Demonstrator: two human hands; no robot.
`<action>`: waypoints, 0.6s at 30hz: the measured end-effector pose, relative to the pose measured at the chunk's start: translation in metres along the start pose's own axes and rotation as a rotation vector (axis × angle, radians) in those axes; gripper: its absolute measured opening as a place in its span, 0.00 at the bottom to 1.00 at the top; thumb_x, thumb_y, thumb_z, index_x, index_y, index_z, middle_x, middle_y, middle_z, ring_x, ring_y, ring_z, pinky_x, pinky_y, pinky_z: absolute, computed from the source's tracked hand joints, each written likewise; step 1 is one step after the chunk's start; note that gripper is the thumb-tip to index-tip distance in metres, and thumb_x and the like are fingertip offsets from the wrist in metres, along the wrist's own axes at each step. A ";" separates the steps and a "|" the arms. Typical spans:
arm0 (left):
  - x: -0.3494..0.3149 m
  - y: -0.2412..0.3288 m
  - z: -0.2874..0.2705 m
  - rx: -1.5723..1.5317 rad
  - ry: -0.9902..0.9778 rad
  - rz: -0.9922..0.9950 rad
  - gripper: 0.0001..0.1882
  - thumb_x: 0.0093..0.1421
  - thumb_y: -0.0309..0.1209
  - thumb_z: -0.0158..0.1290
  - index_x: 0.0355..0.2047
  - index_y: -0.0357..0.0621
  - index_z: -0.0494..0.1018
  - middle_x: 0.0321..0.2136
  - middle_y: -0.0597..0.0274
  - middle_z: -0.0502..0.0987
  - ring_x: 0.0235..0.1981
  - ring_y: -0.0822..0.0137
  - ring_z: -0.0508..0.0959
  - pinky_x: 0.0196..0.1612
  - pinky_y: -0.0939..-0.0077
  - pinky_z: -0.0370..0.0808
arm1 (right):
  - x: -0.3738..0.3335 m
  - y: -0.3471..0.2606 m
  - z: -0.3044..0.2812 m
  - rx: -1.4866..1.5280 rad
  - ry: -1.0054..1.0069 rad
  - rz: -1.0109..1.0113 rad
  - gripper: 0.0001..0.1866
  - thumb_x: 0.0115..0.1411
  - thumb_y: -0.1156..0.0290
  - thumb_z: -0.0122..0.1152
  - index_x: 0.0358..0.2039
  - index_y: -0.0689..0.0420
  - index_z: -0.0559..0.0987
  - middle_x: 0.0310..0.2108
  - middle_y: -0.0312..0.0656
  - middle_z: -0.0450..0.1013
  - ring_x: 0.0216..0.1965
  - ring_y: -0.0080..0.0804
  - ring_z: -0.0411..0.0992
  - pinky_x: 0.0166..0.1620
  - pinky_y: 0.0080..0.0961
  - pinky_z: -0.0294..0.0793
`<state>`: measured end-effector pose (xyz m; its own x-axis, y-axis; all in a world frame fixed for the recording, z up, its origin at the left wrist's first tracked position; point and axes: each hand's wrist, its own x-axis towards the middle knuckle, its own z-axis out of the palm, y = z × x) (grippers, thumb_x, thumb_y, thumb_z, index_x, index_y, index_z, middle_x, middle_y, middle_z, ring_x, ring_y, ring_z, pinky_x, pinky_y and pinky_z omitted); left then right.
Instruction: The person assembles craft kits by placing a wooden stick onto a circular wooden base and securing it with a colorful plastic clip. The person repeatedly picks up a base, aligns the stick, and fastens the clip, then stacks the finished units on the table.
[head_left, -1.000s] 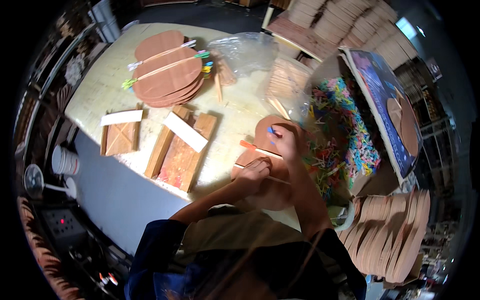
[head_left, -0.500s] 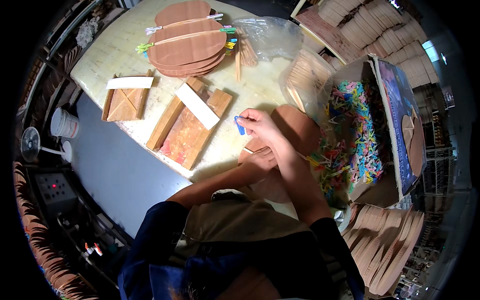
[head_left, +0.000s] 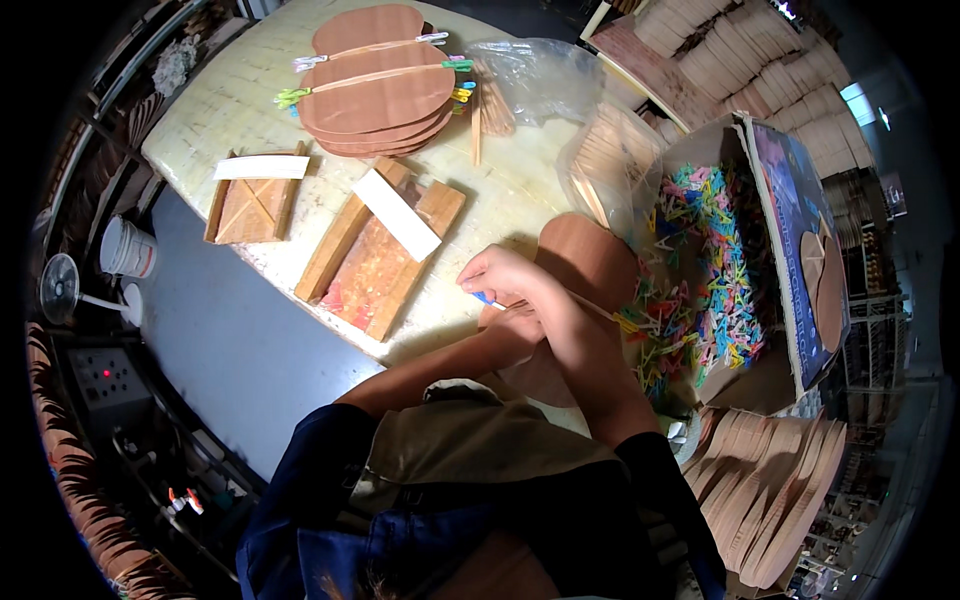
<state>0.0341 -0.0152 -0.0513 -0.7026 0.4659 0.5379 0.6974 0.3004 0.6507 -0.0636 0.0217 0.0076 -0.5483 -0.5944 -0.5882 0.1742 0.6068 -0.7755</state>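
My right hand [head_left: 500, 274] is closed on a blue clothespin [head_left: 483, 298], near the left end of a pale thin wooden strip [head_left: 497, 304]. This strip lies across a rounded brown wooden panel [head_left: 585, 262] in front of me. My left hand [head_left: 518, 332] is closed over the strip and panel, its fingertips partly hidden behind my right forearm. A yellow clothespin [head_left: 626, 322] sits at the strip's right end. Farther back lies a stack of rounded brown panels [head_left: 380, 95], with strips across it and clothespins gripping both ends.
To my right, an open cardboard box [head_left: 770, 385] holds many coloured clothespins [head_left: 712, 260]. Plastic bags with thin sticks [head_left: 612, 165] lie behind the panel. Two wooden frames [head_left: 335, 262], each with a white strip [head_left: 397, 215], rest on the table's left side. More panels [head_left: 770, 490] stand at lower right.
My right hand has moved down and slightly left with the blue clothespin, bringing it close to the strip's left end. My left hand has stayed nearly in place.
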 end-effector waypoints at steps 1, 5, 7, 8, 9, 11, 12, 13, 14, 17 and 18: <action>0.003 0.003 -0.002 -0.085 -0.012 -0.054 0.16 0.45 0.22 0.50 0.38 0.37 0.73 0.41 0.45 0.72 0.47 0.50 0.71 0.51 0.61 0.66 | -0.010 -0.006 0.000 -0.092 0.040 -0.046 0.08 0.53 0.72 0.62 0.33 0.59 0.80 0.20 0.37 0.73 0.15 0.19 0.64 0.16 0.19 0.61; 0.008 0.008 -0.002 -0.156 -0.024 -0.056 0.17 0.47 0.23 0.48 0.40 0.37 0.73 0.43 0.46 0.72 0.50 0.51 0.69 0.53 0.61 0.64 | 0.002 0.042 -0.021 -0.371 -0.053 -0.232 0.07 0.54 0.69 0.59 0.31 0.59 0.79 0.20 0.38 0.72 0.19 0.25 0.68 0.22 0.27 0.68; 0.004 0.002 -0.001 -0.039 0.001 0.031 0.18 0.48 0.23 0.47 0.41 0.37 0.73 0.45 0.48 0.72 0.52 0.52 0.68 0.55 0.62 0.63 | -0.007 0.030 -0.019 -0.224 -0.090 -0.117 0.07 0.54 0.70 0.59 0.32 0.58 0.79 0.20 0.36 0.72 0.21 0.24 0.69 0.23 0.27 0.68; 0.003 -0.001 0.000 0.020 0.015 0.073 0.18 0.49 0.23 0.47 0.42 0.37 0.73 0.46 0.48 0.72 0.53 0.52 0.67 0.57 0.62 0.62 | -0.003 0.021 -0.013 -0.092 -0.060 -0.039 0.07 0.54 0.70 0.60 0.33 0.57 0.79 0.20 0.35 0.72 0.20 0.23 0.68 0.22 0.26 0.67; 0.004 -0.001 -0.003 0.080 0.029 0.116 0.18 0.49 0.23 0.46 0.43 0.37 0.73 0.47 0.49 0.72 0.53 0.52 0.67 0.58 0.62 0.61 | -0.003 0.008 -0.008 0.041 -0.029 0.039 0.07 0.54 0.70 0.60 0.34 0.57 0.79 0.20 0.35 0.72 0.20 0.22 0.68 0.21 0.24 0.66; 0.004 0.001 -0.009 0.010 -0.032 0.069 0.18 0.49 0.22 0.46 0.42 0.37 0.73 0.46 0.49 0.72 0.52 0.52 0.67 0.56 0.62 0.62 | -0.004 0.000 -0.005 0.057 -0.004 0.070 0.08 0.53 0.72 0.62 0.35 0.58 0.79 0.20 0.34 0.72 0.19 0.20 0.66 0.20 0.19 0.63; 0.005 0.003 -0.011 -0.028 -0.062 0.042 0.18 0.49 0.22 0.46 0.41 0.36 0.73 0.46 0.48 0.72 0.51 0.51 0.68 0.55 0.62 0.62 | -0.004 -0.001 -0.004 0.055 0.025 0.069 0.07 0.53 0.73 0.62 0.34 0.58 0.79 0.19 0.35 0.71 0.18 0.20 0.66 0.20 0.20 0.63; 0.005 0.005 -0.014 -0.025 -0.094 0.010 0.17 0.49 0.22 0.46 0.40 0.36 0.73 0.45 0.48 0.72 0.50 0.51 0.68 0.55 0.62 0.63 | -0.004 -0.003 -0.003 0.054 0.054 0.067 0.06 0.52 0.74 0.62 0.32 0.59 0.79 0.18 0.36 0.71 0.18 0.20 0.65 0.19 0.20 0.63; 0.006 0.007 -0.017 -0.022 -0.126 -0.022 0.16 0.48 0.22 0.46 0.39 0.36 0.74 0.45 0.48 0.72 0.49 0.50 0.69 0.54 0.62 0.63 | -0.003 -0.004 -0.002 0.009 0.052 0.105 0.07 0.52 0.74 0.63 0.32 0.59 0.79 0.18 0.36 0.71 0.18 0.20 0.66 0.19 0.20 0.63; 0.002 0.002 -0.009 -0.006 -0.116 -0.031 0.15 0.47 0.22 0.47 0.37 0.36 0.74 0.42 0.49 0.73 0.47 0.50 0.70 0.51 0.62 0.65 | -0.003 0.002 0.000 -0.052 0.028 0.162 0.08 0.53 0.73 0.62 0.34 0.60 0.79 0.20 0.36 0.72 0.19 0.20 0.66 0.20 0.19 0.64; 0.003 0.000 -0.005 -0.001 -0.098 -0.012 0.14 0.47 0.22 0.47 0.36 0.36 0.74 0.41 0.50 0.73 0.46 0.51 0.71 0.51 0.62 0.65 | -0.008 0.007 -0.004 -0.023 0.015 0.139 0.10 0.54 0.73 0.61 0.37 0.60 0.78 0.22 0.36 0.72 0.20 0.20 0.66 0.22 0.19 0.64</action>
<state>0.0315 -0.0179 -0.0475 -0.6938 0.5417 0.4746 0.6885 0.3056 0.6577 -0.0616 0.0326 0.0081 -0.5325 -0.4961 -0.6858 0.2307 0.6945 -0.6815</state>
